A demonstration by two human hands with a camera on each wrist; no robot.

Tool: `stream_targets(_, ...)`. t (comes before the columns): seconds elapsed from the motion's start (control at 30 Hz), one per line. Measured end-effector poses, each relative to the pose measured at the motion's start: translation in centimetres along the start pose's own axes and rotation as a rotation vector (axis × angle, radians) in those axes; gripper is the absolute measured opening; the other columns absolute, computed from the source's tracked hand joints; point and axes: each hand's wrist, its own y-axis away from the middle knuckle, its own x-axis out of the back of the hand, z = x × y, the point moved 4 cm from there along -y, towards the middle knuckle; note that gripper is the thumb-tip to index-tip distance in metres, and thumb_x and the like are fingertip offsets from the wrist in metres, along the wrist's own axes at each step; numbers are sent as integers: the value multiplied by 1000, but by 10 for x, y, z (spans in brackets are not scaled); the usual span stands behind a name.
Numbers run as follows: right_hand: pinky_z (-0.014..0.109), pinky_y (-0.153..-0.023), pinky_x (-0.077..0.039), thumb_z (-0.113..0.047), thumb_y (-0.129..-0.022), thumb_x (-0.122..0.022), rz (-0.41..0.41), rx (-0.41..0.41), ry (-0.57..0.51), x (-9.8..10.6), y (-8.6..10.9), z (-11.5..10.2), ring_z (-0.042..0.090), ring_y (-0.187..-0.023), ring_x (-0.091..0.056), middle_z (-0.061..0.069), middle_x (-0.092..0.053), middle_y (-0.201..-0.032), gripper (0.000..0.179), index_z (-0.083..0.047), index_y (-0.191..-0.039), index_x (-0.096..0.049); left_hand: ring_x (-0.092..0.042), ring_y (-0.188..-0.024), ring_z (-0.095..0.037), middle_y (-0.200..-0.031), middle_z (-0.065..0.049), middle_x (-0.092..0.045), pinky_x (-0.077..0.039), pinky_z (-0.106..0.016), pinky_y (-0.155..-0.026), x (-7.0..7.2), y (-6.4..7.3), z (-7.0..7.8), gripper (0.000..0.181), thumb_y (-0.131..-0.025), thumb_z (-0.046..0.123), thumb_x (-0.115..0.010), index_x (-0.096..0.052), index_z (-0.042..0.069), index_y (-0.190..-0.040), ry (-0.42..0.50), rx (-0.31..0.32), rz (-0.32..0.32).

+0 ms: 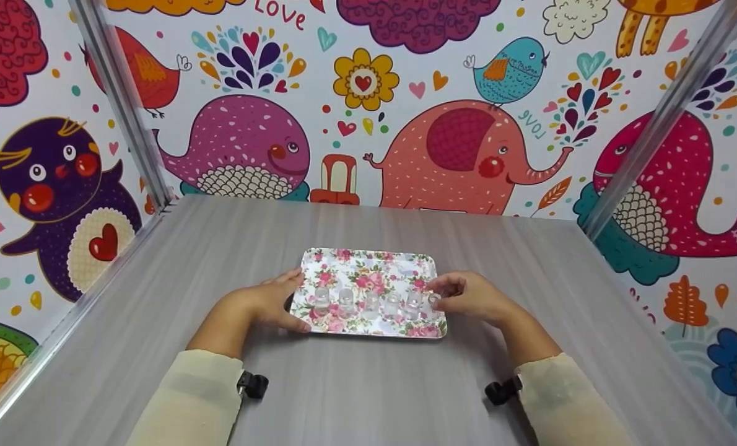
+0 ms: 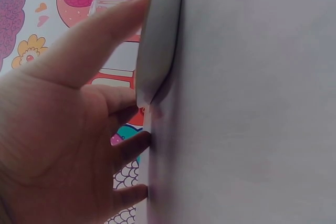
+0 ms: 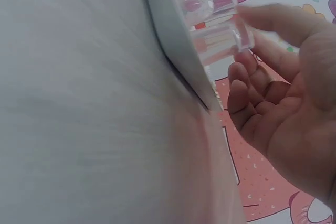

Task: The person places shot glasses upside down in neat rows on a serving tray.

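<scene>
A white tray [image 1: 368, 257] with a rose print lies on the table, bearing a row of several small clear cups [image 1: 345, 302] near its front side. My left hand [image 1: 272, 300] holds the tray's left end, its thumb over the front corner; in the left wrist view the other fingers [image 2: 131, 148] reach down along that end to the tabletop. At the right end, my right hand [image 1: 470, 297] pinches the last cup [image 3: 223, 40] of the row between thumb and forefinger. Its other fingers are curled in beside the cup.
The grey wood-grain table [image 1: 368, 396] runs back to a wall panel [image 1: 344, 37] printed with cartoon animals. Metal posts [image 1: 127, 111] stand at the table's back corners. A black camera mount [image 1: 254, 385] sits on each sleeve cuff.
</scene>
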Motion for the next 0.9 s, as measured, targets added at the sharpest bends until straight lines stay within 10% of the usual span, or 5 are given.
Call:
stream_targets(0.47, 29, -88, -60, -21, -99, -78, 227, -9, -137, 37, 4, 7, 22, -101, -67, 14, -75, -121, 29, -10, -126, -75, -14, -167, -46, -183, -6, -12, -20, -70, -131, 0, -1, 0, 123, -81, 56, -90, -21, 10, -172, 17, -5, 0)
stream_targets(0.9, 27, -82, -55, -31, -102, -72, 361, -141, 50, 53, 9, 19, 24, -100, -60, 10, -70, -114, 30, -13, -127, -73, -14, -167, -44, -183, -6, -12, -19, -70, -131, -2, -2, 0, 122, -81, 57, -88, -21, 11, -172, 5, 0, 3)
